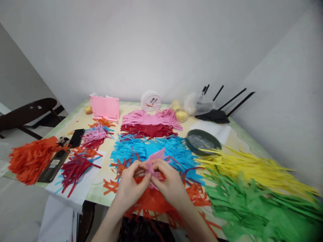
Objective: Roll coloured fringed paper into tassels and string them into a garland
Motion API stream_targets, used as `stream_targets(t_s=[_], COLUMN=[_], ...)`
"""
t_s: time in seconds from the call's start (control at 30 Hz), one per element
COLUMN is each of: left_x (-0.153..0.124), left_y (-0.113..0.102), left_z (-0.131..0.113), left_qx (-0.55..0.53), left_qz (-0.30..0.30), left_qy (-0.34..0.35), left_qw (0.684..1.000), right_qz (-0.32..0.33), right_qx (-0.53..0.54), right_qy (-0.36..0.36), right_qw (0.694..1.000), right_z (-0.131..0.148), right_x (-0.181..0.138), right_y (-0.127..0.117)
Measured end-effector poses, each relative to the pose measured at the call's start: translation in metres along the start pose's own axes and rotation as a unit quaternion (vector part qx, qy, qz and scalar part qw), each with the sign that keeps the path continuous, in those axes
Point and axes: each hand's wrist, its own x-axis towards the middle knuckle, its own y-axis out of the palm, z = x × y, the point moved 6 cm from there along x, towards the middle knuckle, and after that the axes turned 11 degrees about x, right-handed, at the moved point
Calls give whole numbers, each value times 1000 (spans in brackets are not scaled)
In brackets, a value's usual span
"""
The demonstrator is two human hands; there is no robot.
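Note:
Between my two hands is a strip of pink tissue paper, pinched and gathered at its middle, its upper end sticking up. My left hand and my right hand both have fingertips closed on it, almost touching each other. Below them spreads orange fringed tissue paper, partly over the table's front edge. Just beyond lies blue fringed tissue paper, then dark red fringed paper and pink fringed paper. The paper's lower part is mostly hidden by my fingers.
Yellow strips and green strips cover the right side, near a dark round dish. On the left are an orange fringed bundle, a phone, finished-looking tassels and a pink stand. Yellow fruit sits at the back.

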Motion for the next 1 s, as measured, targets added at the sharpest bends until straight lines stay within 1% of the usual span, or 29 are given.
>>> stream_targets(t_s=[0.23,0.5,0.87,1.0], left_x=[2,4,2,0], left_y=[-2,-9,-10,-7], left_z=[2,10,10,9], left_qx=[7,-22,-38,-48], left_qz=[9,-8,2,24], left_qy=[-2,-34,-29,-22], left_qw=[1000,999,999,998], right_qz=[9,64,59,52], right_qx=[-12,1,-12,-27], right_qy=[7,22,-3,-9], right_qw=[1000,998,998,998], right_z=[-1,0,3,5], right_x=[2,3,4,4], right_y=[2,2,3,3])
